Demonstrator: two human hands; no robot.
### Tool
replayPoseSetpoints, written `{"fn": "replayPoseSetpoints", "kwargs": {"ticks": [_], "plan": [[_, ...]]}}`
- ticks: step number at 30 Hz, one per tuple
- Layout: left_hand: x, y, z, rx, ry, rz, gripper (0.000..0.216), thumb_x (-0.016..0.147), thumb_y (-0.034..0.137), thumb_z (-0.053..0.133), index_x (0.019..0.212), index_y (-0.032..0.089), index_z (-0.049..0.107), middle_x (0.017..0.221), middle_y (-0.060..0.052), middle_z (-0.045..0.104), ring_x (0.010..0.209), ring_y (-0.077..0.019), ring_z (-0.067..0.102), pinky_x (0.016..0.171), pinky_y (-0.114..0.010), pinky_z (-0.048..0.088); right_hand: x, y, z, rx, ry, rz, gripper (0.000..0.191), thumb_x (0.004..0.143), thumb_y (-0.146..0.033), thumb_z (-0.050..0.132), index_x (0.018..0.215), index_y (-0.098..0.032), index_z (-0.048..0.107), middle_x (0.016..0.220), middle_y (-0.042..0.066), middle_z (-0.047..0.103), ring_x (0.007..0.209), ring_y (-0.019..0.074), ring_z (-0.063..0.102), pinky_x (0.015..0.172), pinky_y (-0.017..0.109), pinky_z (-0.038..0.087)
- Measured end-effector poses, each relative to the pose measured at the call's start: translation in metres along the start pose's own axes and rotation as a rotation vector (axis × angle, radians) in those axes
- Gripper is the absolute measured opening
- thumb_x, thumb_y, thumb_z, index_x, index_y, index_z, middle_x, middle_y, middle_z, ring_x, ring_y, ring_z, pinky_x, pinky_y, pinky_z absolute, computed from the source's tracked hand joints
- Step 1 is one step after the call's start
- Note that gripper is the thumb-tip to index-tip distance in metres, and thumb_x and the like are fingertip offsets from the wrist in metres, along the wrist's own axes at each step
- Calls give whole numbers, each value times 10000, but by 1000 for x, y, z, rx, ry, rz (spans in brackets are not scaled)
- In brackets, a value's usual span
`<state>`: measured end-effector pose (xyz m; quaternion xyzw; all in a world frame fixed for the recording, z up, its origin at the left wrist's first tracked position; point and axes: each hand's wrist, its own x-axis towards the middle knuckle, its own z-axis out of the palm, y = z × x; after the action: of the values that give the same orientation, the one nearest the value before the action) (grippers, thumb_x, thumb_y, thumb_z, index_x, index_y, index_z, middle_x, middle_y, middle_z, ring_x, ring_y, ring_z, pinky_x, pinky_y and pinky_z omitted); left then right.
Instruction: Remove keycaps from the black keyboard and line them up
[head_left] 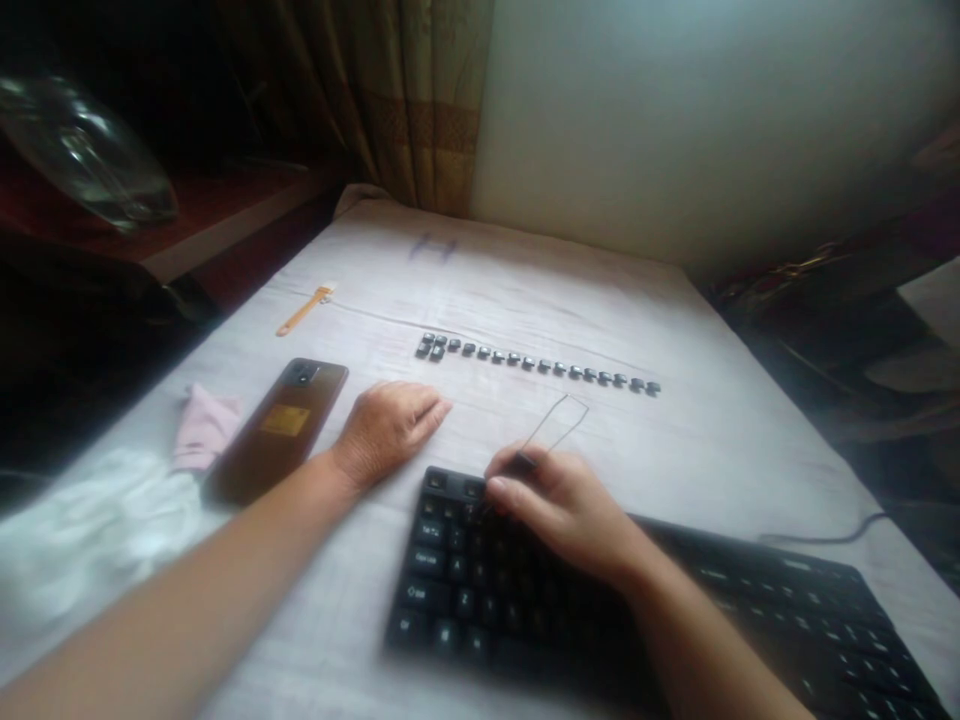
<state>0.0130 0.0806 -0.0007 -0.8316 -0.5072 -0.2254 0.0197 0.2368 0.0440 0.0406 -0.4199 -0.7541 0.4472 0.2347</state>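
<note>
Jutting from the right fingers [517,495] is a wire tool [546,421].

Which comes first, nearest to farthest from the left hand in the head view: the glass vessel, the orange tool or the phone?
Measured from the left hand:
1. Phone: just to its left.
2. Orange tool: farther forward and left, on the pale cloth.
3. Glass vessel: far left, on the reddish ledge.
</note>
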Motion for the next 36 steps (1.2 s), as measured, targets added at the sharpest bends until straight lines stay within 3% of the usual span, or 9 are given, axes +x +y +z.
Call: {"fn": "replayPoseSetpoints", "kwargs": {"ticks": [14, 23, 36], "plan": [[-2, -3, 4, 32, 9, 20, 345, 941, 319, 454, 681, 178, 632, 646, -27, 655, 616, -170, 574, 610, -296, 404, -1, -9, 4, -219, -77, -196, 90, 894, -185, 511, 905, -199, 599, 806, 13, 673, 758, 148, 641, 714, 261, 490], [-1, -2, 3, 17, 4, 20, 351, 941, 312, 447, 661, 182, 613, 635, -24, 638, 613, -172, 563, 607, -298, 402, 2, -16, 11, -357, -130, -159, 106, 916, -189, 483, 883, -180, 583, 803, 37, 631, 742, 168, 604, 699, 289, 488], [-1, 6, -3, -101, -40, 56, 287, 882, 361, 517, 705, 188, 664, 634, 0, 656, 615, -172, 582, 631, -295, 399, -1, -8, 8, -297, -88, -208, 105, 923, -211, 484, 894, -201, 585, 783, 26, 662, 727, 166, 624, 684, 278, 484]]}}
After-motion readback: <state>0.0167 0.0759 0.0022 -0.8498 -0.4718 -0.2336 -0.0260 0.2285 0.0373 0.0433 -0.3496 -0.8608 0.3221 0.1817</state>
